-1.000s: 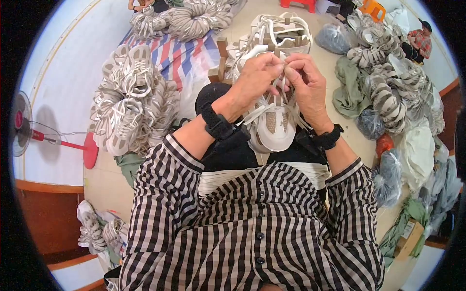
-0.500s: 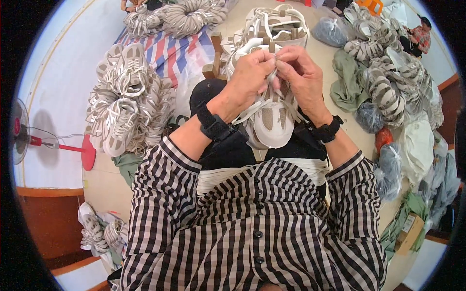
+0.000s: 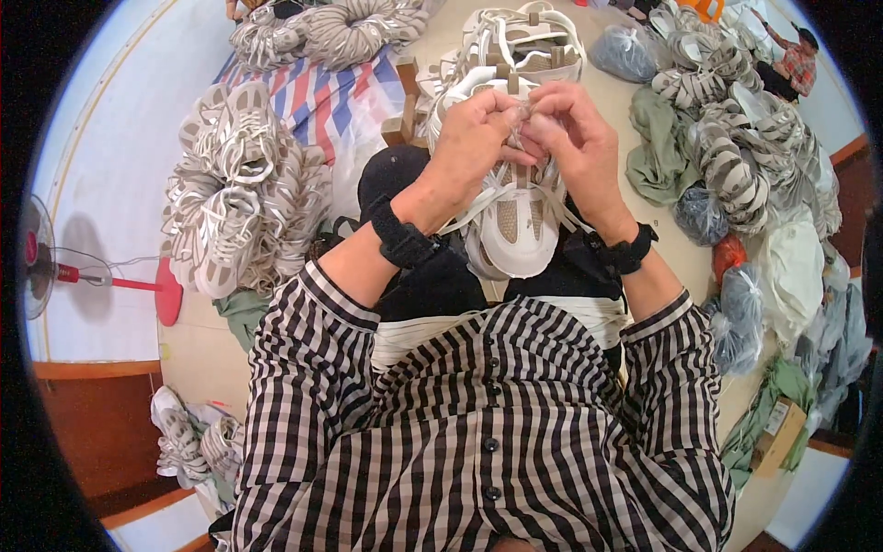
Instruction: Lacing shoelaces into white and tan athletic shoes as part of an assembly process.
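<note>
A white and beige shoe upper (image 3: pixel 521 241) rests between my knees, its toe pointing toward me. Over its tongue, my left hand (image 3: pixel 474 143) and my right hand (image 3: pixel 572 138) meet with fingertips pinched close together. Both seem to grip a pale shoelace (image 3: pixel 521 124), though the fingers hide most of it. Loose lace strands (image 3: pixel 478 204) hang over the sides of the upper. Just beyond my hands, more white and beige uppers (image 3: pixel 524 41) are bunched together. White laces (image 3: pixel 432 336) lie across my lap.
Left of me a tall pile of shoe uppers (image 3: pixel 235 184) stands near a red-based fan (image 3: pixel 168 292). Further uppers (image 3: pixel 736 175), green cloth (image 3: pixel 660 147) and plastic bags (image 3: pixel 740 304) line the right side. A striped sheet (image 3: pixel 340 97) lies far left; a person (image 3: pixel 796 64) sits far right.
My hands have parted slightly, the right one shifting a little outward. The fingers have changed position around the lace. At the far right, the other person has raised an arm.
</note>
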The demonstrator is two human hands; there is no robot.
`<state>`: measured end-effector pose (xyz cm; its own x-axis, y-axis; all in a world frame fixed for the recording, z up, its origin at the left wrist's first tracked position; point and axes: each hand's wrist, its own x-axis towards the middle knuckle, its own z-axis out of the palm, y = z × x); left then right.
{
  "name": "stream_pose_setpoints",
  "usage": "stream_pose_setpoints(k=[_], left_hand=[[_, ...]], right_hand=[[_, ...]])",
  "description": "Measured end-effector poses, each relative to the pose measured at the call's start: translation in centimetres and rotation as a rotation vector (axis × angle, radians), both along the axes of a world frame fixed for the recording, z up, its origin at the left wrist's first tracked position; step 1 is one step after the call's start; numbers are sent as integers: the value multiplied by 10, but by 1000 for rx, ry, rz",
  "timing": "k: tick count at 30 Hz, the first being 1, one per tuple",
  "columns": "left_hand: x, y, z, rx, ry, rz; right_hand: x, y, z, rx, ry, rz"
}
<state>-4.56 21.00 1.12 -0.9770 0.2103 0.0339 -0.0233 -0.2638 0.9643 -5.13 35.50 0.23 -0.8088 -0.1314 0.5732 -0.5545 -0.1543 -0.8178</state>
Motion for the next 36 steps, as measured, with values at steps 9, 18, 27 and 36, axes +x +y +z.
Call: stream_pose_setpoints(k=[9,18,27,36], left_hand=[[-2,-1,-3,-71,56,64],[3,-4,1,-60,84,1],[-2,-13,-6,21,122,-128],[1,-9,-6,-37,109,-82]], right_hand=[[13,-5,-6,400,338,-287],[9,-7,-2,340,244,-318],[7,-5,4,330,182,-271],[7,1,5,435,215,-188]])
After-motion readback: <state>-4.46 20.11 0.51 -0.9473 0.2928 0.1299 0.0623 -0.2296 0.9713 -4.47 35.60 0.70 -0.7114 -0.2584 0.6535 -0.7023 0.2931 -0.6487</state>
